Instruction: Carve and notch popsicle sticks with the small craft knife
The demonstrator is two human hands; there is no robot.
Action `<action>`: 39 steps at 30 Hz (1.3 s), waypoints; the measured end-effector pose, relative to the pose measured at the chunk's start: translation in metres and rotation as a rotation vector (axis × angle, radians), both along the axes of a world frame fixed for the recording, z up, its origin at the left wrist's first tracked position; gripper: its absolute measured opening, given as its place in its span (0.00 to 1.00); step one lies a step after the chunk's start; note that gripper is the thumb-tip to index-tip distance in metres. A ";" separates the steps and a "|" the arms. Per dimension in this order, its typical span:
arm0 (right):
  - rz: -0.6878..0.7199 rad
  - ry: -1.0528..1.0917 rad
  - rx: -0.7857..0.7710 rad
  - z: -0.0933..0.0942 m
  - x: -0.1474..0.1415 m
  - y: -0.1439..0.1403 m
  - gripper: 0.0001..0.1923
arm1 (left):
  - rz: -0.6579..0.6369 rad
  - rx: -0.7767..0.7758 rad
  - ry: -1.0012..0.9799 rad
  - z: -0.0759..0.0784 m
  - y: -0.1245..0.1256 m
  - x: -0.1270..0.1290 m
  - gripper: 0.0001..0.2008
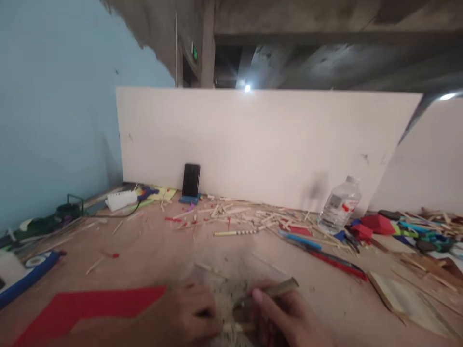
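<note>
At the bottom of the head view, my right hand (pixel 285 313) is closed around a flat tan-brown strip (pixel 284 288) with a dark end, its thumb pressed along it. I cannot tell the strip's exact kind. My left hand (pixel 193 311) is curled low over the table beside it, and whatever its fingers hold is hidden. A pale wooden piece (pixel 237 328) shows between the two hands, blurred. Dark crumbs and thin wood slivers lie just beyond them. Red sheet material (pixel 108 301) lies by my left forearm.
Wood sticks (pixel 249 217) litter the table's back, before a white panel (pixel 253 144). A phone (pixel 191 180) leans there. At right stand a clear bottle (pixel 338 207), blue (pixel 300 239) and red (pixel 338 266) tools and a wooden board (pixel 408 301). Blue tape dispenser (pixel 32 277) at left.
</note>
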State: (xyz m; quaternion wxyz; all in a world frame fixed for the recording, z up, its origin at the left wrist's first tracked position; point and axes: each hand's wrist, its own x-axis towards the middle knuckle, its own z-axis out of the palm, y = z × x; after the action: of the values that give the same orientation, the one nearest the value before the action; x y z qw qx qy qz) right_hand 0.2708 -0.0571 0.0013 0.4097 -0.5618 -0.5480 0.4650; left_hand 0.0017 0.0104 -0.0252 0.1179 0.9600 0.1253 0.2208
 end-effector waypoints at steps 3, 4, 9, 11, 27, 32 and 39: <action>0.008 0.034 -0.002 0.008 -0.006 0.000 0.34 | -0.010 0.043 -0.036 0.010 -0.009 -0.006 0.13; 0.009 0.041 -0.010 0.011 -0.007 0.000 0.33 | 0.001 0.043 -0.037 0.016 -0.011 -0.008 0.14; 0.017 0.042 -0.009 0.020 -0.009 -0.001 0.29 | -0.001 0.035 -0.038 0.030 -0.013 -0.010 0.14; 0.032 0.025 0.011 0.024 -0.010 -0.002 0.27 | -0.001 0.046 -0.027 0.029 -0.013 -0.010 0.14; 0.119 -0.129 0.056 0.030 -0.013 -0.002 0.24 | -0.030 0.086 0.019 0.029 -0.010 -0.013 0.15; 0.124 -0.141 0.071 0.031 -0.014 -0.007 0.23 | -0.038 0.088 0.018 0.028 -0.011 -0.013 0.16; 0.088 -0.107 0.090 0.027 -0.014 -0.010 0.20 | -0.100 0.086 0.058 0.038 -0.026 -0.013 0.08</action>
State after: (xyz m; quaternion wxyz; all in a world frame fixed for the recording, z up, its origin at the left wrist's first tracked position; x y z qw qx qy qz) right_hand 0.2567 -0.0668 0.0280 0.3837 -0.5425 -0.6135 0.4267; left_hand -0.0112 -0.0155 0.0128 0.0839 0.9752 0.0711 0.1918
